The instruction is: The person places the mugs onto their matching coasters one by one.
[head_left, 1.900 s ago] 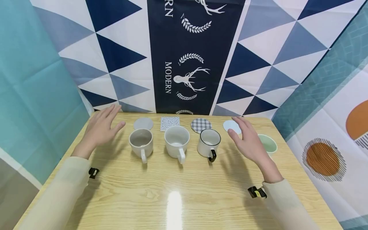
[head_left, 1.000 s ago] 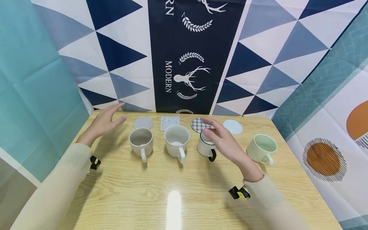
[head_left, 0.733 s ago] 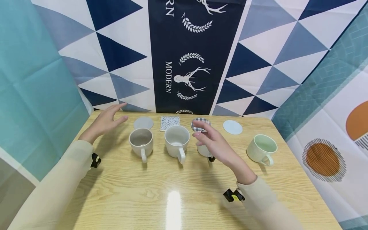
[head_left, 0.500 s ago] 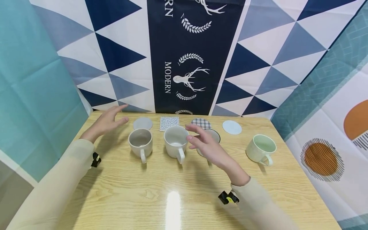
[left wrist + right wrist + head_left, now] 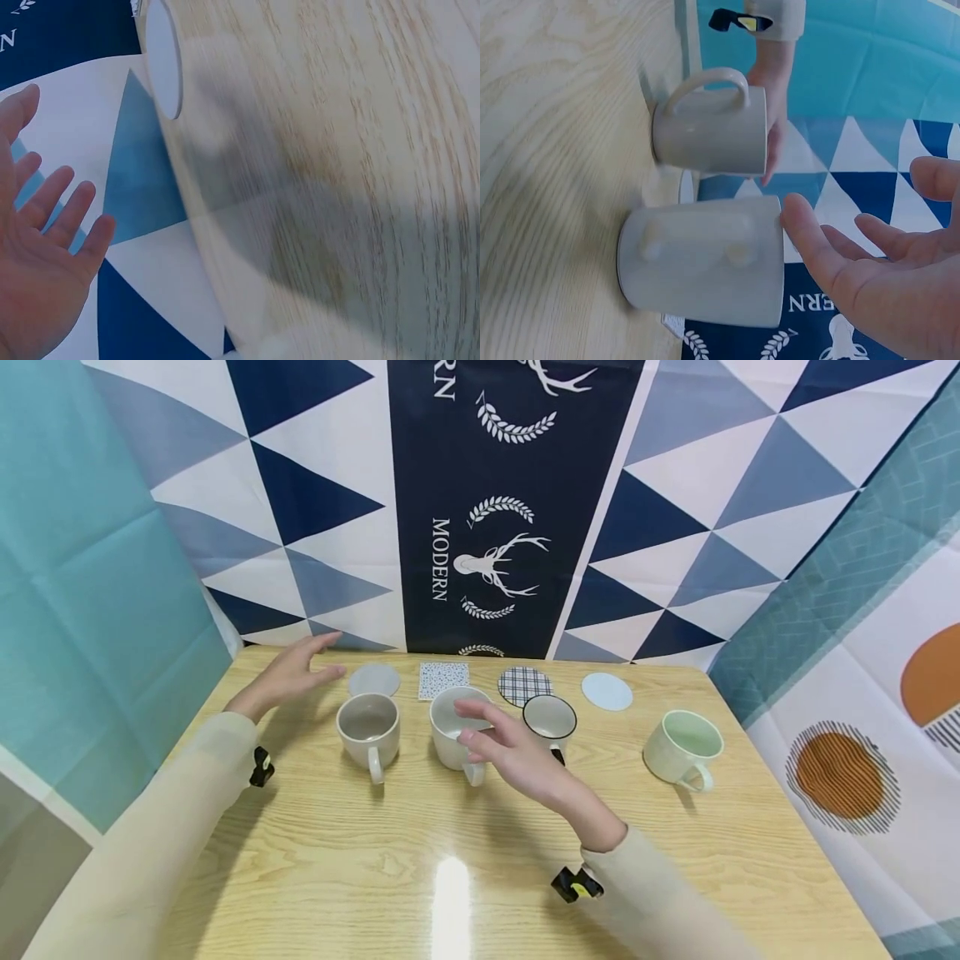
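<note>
My right hand point(image 5: 517, 756) hovers over the white mug point(image 5: 447, 745) in the middle, partly covering its mouth and handle. Its fingers are loosely bent with nothing in them. In the right wrist view, a fingertip overlaps the rim of that white mug point(image 5: 705, 262); contact cannot be told. My left hand point(image 5: 285, 683) is held above the table at the back left, fingers extended, near a grey round coaster point(image 5: 373, 678). A greyish mug point(image 5: 367, 735) stands just right of it. Right of the white mug is a black-rimmed mug point(image 5: 550, 715), its black handle mostly hidden.
A pale green mug point(image 5: 678, 747) stands apart at the right. Behind the mugs lie a speckled square coaster point(image 5: 442, 677), a plaid round coaster point(image 5: 525, 683) and a pale blue round coaster point(image 5: 607, 691). Patterned cloth point(image 5: 322, 493) hangs at the table's back edge.
My right hand has moved left from beside the green mug, across the black-rimmed mug, to the white mug. My left hand has shifted slightly right. The mugs stand where they were.
</note>
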`<state>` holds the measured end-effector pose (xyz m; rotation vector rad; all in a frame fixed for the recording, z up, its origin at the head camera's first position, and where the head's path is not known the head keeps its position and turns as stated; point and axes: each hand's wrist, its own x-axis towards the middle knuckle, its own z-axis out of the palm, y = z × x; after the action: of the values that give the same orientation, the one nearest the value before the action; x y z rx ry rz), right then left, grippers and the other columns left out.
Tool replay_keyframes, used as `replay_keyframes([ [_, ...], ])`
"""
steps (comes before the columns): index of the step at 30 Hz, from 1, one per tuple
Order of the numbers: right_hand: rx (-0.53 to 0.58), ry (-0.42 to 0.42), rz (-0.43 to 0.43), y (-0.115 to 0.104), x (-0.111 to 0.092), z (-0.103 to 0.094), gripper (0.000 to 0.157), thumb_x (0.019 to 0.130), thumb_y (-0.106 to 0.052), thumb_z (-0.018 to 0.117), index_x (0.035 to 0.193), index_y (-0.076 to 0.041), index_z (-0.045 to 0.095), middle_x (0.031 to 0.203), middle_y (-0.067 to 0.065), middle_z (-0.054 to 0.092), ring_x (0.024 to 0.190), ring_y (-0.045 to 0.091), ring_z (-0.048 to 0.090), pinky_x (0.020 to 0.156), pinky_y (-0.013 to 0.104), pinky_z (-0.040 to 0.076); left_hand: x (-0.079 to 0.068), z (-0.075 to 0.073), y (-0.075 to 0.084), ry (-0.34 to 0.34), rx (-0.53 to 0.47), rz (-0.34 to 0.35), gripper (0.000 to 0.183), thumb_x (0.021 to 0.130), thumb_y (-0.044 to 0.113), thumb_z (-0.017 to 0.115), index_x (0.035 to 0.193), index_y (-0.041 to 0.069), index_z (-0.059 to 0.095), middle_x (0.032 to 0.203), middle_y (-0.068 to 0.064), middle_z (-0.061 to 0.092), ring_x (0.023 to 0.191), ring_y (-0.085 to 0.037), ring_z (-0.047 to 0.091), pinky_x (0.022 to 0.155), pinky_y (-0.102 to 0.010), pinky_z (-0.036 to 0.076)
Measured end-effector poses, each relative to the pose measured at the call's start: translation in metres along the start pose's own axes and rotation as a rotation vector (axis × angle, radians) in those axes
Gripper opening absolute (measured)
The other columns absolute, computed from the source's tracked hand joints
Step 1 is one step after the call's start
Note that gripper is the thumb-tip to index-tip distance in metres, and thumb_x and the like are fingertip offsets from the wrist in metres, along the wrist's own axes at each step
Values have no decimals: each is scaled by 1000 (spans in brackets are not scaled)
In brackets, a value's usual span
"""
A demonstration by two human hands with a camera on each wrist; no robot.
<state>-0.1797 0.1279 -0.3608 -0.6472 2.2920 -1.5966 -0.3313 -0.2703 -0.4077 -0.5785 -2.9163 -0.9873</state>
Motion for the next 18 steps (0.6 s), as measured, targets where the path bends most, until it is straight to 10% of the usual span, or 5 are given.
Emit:
replay_keyframes([
  [18,-53,-80,44,1,8,31,54,113,-31,52,163,-13,41,165,8,46,118,26,72,112,49,51,12,8,-12,-120,-20,-60,74,109,34,62,167,3,27,168,-30,32,153,-52,31,122,-72,27],
])
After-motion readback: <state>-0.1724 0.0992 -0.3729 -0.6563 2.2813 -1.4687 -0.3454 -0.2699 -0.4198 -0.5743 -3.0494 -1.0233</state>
